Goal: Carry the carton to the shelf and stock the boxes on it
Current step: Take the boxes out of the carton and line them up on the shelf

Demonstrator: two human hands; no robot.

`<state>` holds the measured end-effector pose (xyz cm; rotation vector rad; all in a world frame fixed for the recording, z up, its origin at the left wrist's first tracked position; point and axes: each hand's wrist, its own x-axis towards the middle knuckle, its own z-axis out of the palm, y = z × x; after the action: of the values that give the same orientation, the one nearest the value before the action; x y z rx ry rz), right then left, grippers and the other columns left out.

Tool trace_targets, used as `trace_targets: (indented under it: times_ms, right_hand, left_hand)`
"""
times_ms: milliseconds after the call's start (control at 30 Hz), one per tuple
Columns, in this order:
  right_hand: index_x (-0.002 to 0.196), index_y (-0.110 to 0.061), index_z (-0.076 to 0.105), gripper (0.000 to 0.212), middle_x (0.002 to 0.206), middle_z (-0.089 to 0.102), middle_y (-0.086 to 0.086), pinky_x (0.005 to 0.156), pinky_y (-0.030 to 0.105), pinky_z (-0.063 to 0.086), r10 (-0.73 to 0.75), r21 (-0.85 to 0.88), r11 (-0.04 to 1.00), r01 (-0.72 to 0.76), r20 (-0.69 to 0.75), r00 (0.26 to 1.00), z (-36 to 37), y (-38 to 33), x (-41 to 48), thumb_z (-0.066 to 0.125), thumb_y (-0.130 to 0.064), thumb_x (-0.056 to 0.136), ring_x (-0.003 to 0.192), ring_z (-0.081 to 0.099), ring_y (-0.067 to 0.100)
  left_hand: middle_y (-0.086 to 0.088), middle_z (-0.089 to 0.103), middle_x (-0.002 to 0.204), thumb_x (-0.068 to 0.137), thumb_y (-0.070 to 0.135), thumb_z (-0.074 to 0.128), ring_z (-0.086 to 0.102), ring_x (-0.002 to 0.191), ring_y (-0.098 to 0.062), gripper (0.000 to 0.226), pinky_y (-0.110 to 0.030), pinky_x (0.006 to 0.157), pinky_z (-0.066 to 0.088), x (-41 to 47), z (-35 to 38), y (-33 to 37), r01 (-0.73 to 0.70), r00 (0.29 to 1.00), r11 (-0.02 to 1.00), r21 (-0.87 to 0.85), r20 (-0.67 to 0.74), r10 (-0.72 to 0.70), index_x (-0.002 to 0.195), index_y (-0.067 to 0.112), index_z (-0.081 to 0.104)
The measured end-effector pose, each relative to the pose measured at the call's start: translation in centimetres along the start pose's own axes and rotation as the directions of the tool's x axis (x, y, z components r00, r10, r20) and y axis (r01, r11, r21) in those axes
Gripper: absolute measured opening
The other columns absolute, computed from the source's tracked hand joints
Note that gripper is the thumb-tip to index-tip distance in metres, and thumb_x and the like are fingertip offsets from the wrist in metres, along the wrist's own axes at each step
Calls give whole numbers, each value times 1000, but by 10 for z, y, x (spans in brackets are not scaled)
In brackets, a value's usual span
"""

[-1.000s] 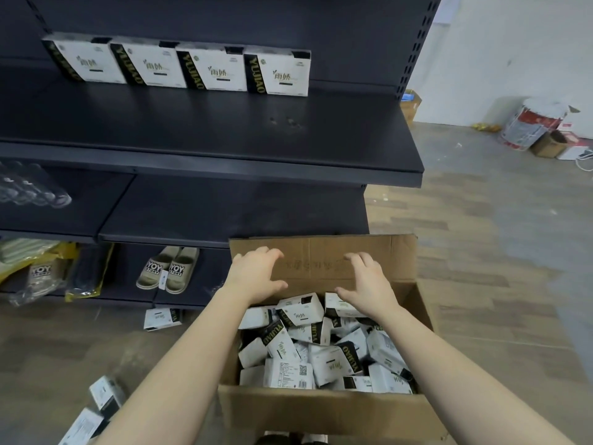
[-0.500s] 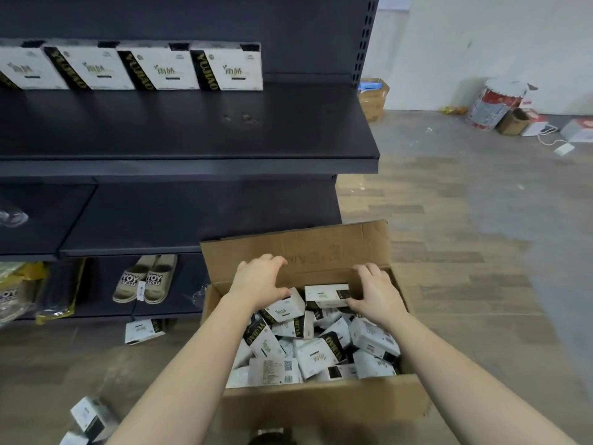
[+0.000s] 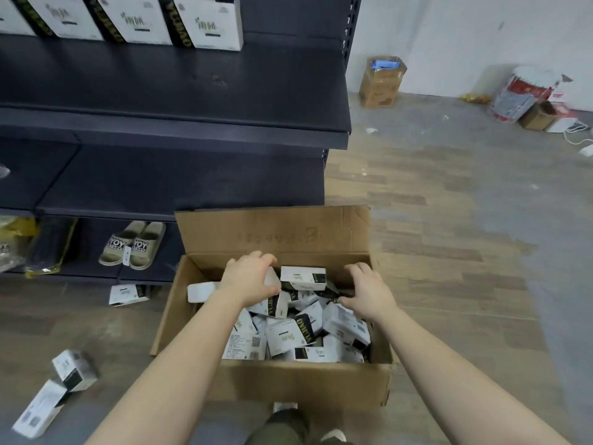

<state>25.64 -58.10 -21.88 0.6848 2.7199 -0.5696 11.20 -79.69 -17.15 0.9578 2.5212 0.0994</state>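
1. The open brown cardboard carton point(image 3: 288, 383) sits on the floor, just near of the dark metal shelf point(image 3: 192, 91).
2. My left hand point(image 3: 248, 277) curls round a small white box point(image 3: 272, 277) inside it.
3. My right hand point(image 3: 369, 292) curls onto the box pile point(image 3: 288, 335); I cannot tell if it grips.

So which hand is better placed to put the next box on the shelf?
Probably left. The left hand curls round a box on the shelf side; the right hand only reaches among loose boxes.

Shelf boxes point(image 3: 134, 24) cropped by top edge, carton flap point(image 3: 276, 232) print unreadable, box point(image 3: 272, 277) under left hand point(image 3: 248, 277) mostly hidden
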Motion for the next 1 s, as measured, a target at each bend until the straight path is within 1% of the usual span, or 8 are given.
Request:
trace_targets:
  times_ms: [100,200,333,467,567,767,867,1000]
  right_hand:
    - [145,-17,35,75,143,37,2,98,40,45,15,20,1000,-15,22,1000,13,7,17,70,-37,82,126,42,28]
    - [145,-17,36,75,142,39,3,99,39,44,18,11,1000,-18,41,999,27,13,38,69,-36,81,123,43,29]
    - [145,-16,36,75,142,38,4,100,39,43,36,22,999,-37,70,997,50,22,72,69,-34,81,124,42,30]
    - [144,-16,37,73,141,40,5,98,41,45,37,15,999,-39,90,995,83,32,112,70,-32,81,125,41,32]
    - [145,-16,36,74,142,38,7,100,42,43,40,-12,999,-39,115,993,110,40,137,70,-33,82,128,36,33]
    - [146,-17,36,75,145,37,6,100,41,44,14,39,999,-20,141,990,158,60,175,72,-30,81,128,41,31]
    - [147,-18,34,80,149,34,5,101,40,44,-4,78,997,-7,138,990,178,69,192,75,-26,79,128,42,31]
    - [148,-16,32,84,145,32,7,102,41,44,-16,99,995,6,99,995,206,75,204,77,-23,77,124,45,33]
  left_hand:
    - [2,47,140,87,51,62,49,126,-21,66,-42,103,37,18,11,-5,13,999,1000,9,35,-13,144,28,39]
    - [1,47,140,87,50,62,48,126,-21,65,-41,104,36,40,22,-11,23,999,1000,12,47,-23,144,28,39]
    - [2,47,139,87,49,63,48,126,-21,64,-41,103,35,69,43,-20,27,998,1000,4,48,-27,143,30,39]
    - [1,47,139,87,50,63,47,126,-22,65,-43,104,36,100,74,-33,42,997,999,-6,60,-42,143,29,38]
    - [1,46,141,87,50,63,48,126,-23,64,-43,104,37,116,99,-42,59,996,998,-23,62,-58,143,30,38]
    - [1,46,139,88,50,62,48,124,-23,64,-41,100,36,146,151,-53,61,996,998,-15,67,-60,144,30,38]
    - [3,45,142,88,51,62,46,127,-22,64,-41,103,36,159,174,-57,53,997,998,-25,64,-52,143,29,38]
    - [3,46,141,88,52,61,45,128,-22,64,-41,106,35,171,201,-60,42,997,999,-28,69,-40,144,29,38]
